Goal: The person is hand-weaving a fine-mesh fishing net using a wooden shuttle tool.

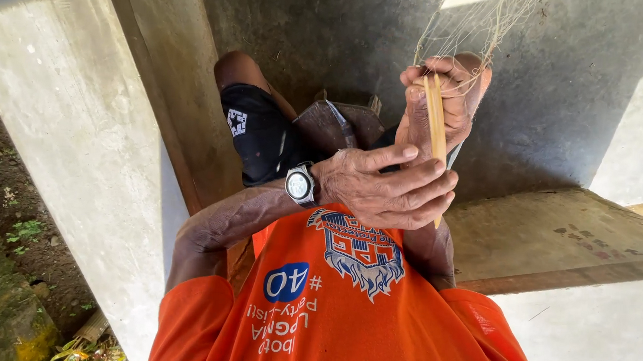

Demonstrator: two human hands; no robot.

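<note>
Right hand (445, 99) grips the flat yellow netting needle (435, 128) and fine pale mesh (472, 22), left hand (388, 184) curls loosely around the needle's lower end; a snagged strand could likely tear.

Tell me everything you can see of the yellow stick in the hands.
The yellow stick is a long, thin, flat strip, bamboo or plastic by its look, standing nearly upright. The right hand grips its upper part against fine pale netting; the left hand crosses its lower part, with the bottom tip showing below the fingers.
</note>
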